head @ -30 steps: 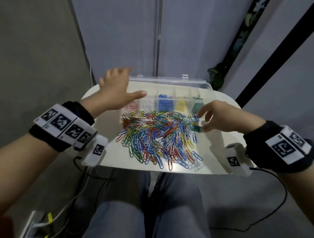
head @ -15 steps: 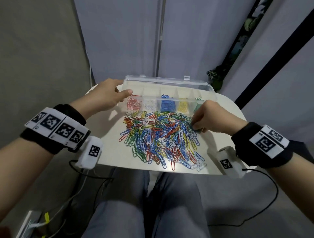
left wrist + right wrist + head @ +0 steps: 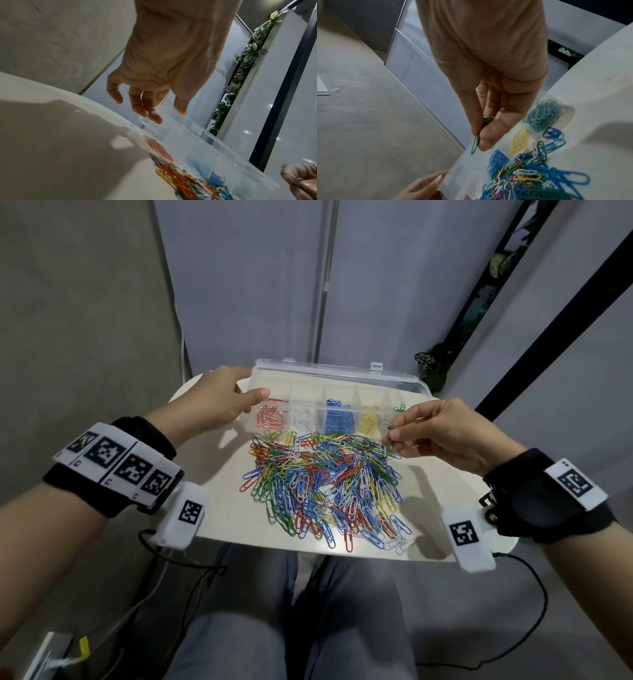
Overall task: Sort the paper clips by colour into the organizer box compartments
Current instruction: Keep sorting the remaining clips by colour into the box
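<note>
A clear organizer box [image 3: 342,371] stands open at the back of the table, with red [image 3: 270,417], white [image 3: 303,417], blue [image 3: 337,419], yellow [image 3: 370,421] and green clips [image 3: 399,408] in separate compartments. In front of it lies a mixed pile of paper clips [image 3: 322,484]. My left hand [image 3: 248,386] holds the box's left end, thumb on the front corner and fingers on the lid corner [image 3: 154,116]. Above the pile's far right edge, my right hand [image 3: 390,436] pinches a green clip [image 3: 475,143] between thumb and forefinger, close to the yellow compartment.
The small white table [image 3: 219,481] ends just in front of the pile, with my legs [image 3: 274,628] under it. Cables [image 3: 513,628] hang from both wrists. Pale wall panels stand behind the box, and a leafy plant [image 3: 431,368] at the back right.
My right hand dipped to the pile's right edge and rose pinching a green clip. My left hand came down from above the box to hold its left end.
</note>
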A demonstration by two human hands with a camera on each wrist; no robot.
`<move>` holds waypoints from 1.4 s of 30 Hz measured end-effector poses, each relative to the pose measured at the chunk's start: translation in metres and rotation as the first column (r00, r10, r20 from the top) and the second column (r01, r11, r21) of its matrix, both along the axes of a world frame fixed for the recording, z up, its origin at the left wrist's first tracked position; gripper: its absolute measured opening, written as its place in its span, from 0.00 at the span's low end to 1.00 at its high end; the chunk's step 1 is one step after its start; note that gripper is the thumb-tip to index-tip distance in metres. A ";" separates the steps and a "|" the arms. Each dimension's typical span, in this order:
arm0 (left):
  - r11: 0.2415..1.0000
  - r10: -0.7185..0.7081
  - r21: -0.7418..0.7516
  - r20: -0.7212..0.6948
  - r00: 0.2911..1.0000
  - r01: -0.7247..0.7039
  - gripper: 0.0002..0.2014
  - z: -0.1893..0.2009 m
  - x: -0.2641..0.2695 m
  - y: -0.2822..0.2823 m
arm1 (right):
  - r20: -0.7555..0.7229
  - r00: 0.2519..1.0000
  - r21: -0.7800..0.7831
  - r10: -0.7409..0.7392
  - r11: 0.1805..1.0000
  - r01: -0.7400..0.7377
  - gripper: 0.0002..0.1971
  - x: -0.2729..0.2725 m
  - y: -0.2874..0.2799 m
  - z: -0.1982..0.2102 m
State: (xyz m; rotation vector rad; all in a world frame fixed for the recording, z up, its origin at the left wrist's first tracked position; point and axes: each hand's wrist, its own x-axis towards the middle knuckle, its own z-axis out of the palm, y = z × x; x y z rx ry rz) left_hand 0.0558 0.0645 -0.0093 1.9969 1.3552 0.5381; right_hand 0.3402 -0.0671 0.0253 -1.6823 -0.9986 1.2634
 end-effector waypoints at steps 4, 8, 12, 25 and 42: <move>1.000 0.009 -0.004 0.005 1.000 -0.009 0.22 0.000 0.000 -0.001 | 0.001 1.000 -0.001 -0.007 1.000 0.007 0.07 -0.001 0.000 -0.002; 1.000 0.015 -0.002 0.009 1.000 -0.015 0.23 0.000 0.000 -0.002 | 0.127 0.992 0.006 0.005 1.000 -0.006 0.09 -0.004 -0.003 -0.005; 1.000 0.013 0.006 0.006 1.000 -0.013 0.23 0.000 0.000 -0.002 | 0.321 0.945 0.017 0.059 0.998 -0.068 0.09 -0.004 -0.006 -0.005; 1.000 -0.009 0.023 0.001 1.000 0.009 0.18 -0.004 -0.002 0.003 | 0.512 0.859 0.115 0.016 0.990 -0.087 0.09 0.005 -0.011 -0.003; 1.000 0.014 0.014 0.020 1.000 -0.014 0.22 -0.001 -0.001 -0.002 | 0.572 0.786 0.317 -0.236 0.947 0.054 0.07 0.025 0.045 0.020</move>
